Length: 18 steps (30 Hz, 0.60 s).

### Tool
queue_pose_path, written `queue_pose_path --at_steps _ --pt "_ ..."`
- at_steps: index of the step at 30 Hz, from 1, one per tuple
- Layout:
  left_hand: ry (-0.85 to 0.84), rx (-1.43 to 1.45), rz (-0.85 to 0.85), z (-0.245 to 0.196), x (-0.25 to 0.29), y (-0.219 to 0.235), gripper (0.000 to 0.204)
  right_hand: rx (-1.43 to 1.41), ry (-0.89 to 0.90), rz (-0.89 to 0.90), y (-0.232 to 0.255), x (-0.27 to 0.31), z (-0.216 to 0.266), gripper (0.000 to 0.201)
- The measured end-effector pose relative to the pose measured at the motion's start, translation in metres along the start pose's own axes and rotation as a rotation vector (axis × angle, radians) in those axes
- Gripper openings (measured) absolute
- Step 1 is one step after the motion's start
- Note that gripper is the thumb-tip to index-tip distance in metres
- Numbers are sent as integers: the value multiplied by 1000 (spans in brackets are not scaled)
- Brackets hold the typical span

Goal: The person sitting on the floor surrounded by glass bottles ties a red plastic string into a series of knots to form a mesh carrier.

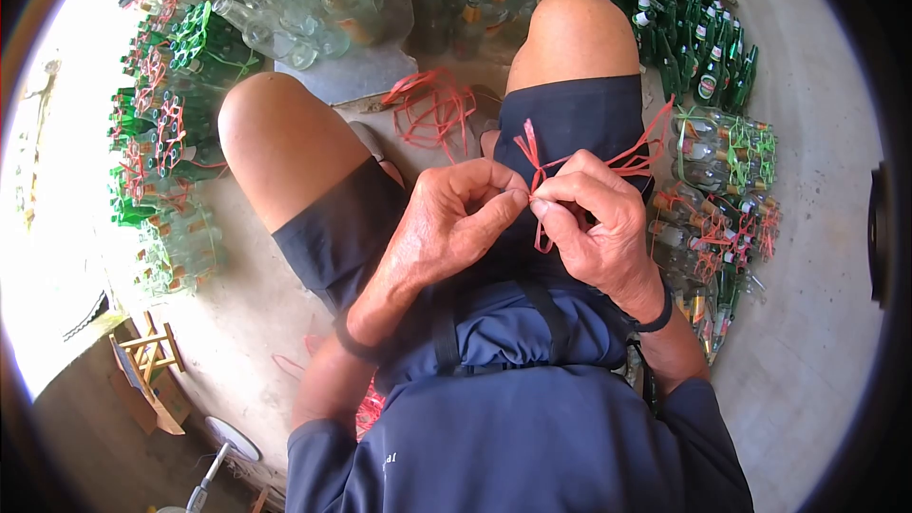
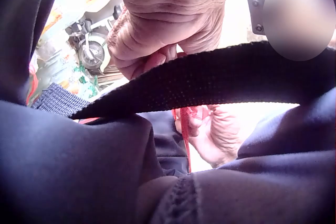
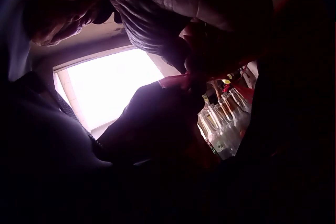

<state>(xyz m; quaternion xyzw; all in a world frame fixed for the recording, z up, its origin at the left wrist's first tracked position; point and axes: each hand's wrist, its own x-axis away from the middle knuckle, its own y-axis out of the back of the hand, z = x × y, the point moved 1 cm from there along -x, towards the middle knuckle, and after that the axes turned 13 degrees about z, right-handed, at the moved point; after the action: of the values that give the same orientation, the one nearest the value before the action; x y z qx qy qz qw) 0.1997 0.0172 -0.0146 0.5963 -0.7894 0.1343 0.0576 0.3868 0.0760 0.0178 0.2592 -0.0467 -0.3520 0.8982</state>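
Red plastic twine (image 1: 535, 157) is pinched between both hands above the lap in the head view, with a short end standing up and a loop hanging below. The left hand (image 1: 451, 218) holds it between thumb and forefinger, fingertips almost against the other hand's. The right hand (image 1: 594, 214) pinches it with thumb and forefinger, other fingers curled; loose strands trail off behind it to the upper right. In the left wrist view a dark strap crosses below the left hand (image 2: 168, 19), and a red strand (image 2: 185, 134) hangs beneath. The right wrist view is mostly dark.
Clear bottles (image 1: 337, 0) stand by a grey board (image 1: 356, 78) ahead. Green bottles (image 1: 708, 47) and tied bundles (image 1: 727, 152) line the right; more tied bundles (image 1: 166, 133) stand left. Tangled red twine (image 1: 432, 114) lies between the knees. A small wooden stool (image 1: 152, 356) is at lower left.
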Motion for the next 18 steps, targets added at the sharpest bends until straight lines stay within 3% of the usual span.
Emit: queue_pose_path --at_steps 12,14,18 --pt "45 14 -37 -1 0 1 12 70 5 -39 -6 -3 0 14" --pt "35 -16 -44 -1 0 0 12 260 69 -20 -4 -4 2 17" --pt "28 -80 -66 1 0 -1 11 345 71 -9 -3 -4 4 17"
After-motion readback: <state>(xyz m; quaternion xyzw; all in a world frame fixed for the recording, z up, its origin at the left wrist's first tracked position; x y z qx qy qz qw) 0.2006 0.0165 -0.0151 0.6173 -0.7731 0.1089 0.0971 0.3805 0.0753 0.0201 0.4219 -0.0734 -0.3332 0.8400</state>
